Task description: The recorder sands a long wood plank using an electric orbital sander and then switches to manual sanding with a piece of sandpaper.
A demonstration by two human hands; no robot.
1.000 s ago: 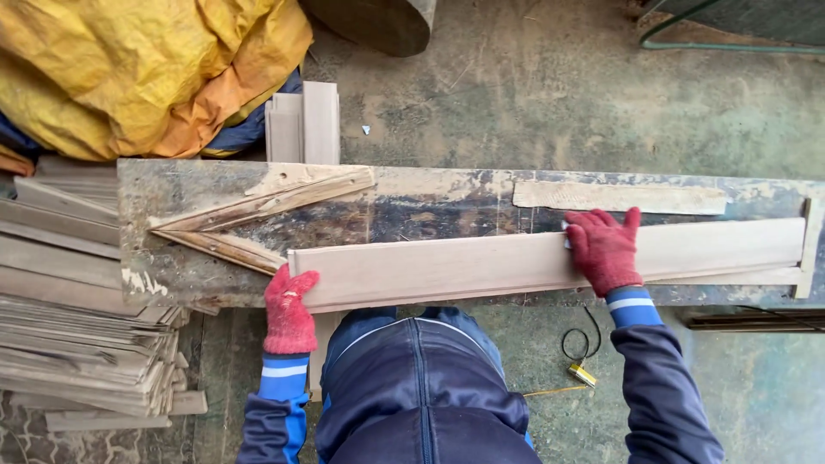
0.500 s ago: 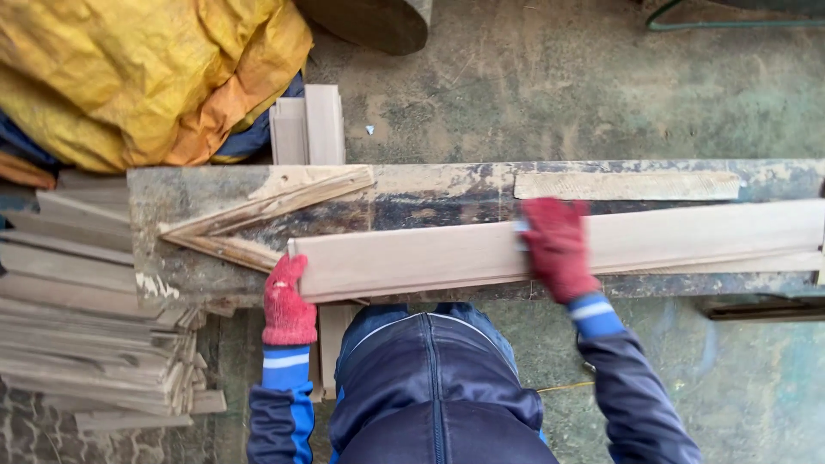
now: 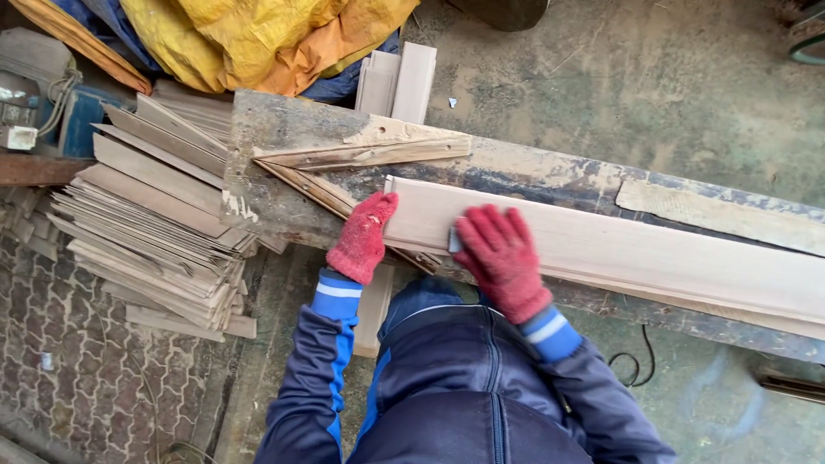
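The person's dark blue jacket (image 3: pixel 464 387) fills the near edge. Just beyond it lies a long pale wooden board (image 3: pixel 619 249) on a worn workbench (image 3: pixel 284 129), running from mid-bench out past the right edge of the view.

The right hand (image 3: pixel 503 258), in a red glove, lies flat on the board's near-left part with fingers spread, pressing a small grey block (image 3: pixel 454 241) that peeks out beside its thumb; whether the fingers close round that block cannot be told. The left hand (image 3: pixel 363 239), also red-gloved, is curled over the board's left end, fingertips touching the end edge.

Left of the board's end, two wooden strips (image 3: pixel 361 159) fastened to the bench form a wedge-shaped stop, its lower strip running under the left hand. The board's right stretch is bare.

Beyond the board, the bench carries a flat pale offcut (image 3: pixel 713 210). Left of the bench a fanned stack of thin wooden slats (image 3: pixel 155 232) crowds its corner. Behind the bench stand short upright planks (image 3: pixel 400 82) and a yellow-orange tarpaulin (image 3: pixel 258 39). Right of the jacket, a black cable (image 3: pixel 634 365) lies on the concrete floor.
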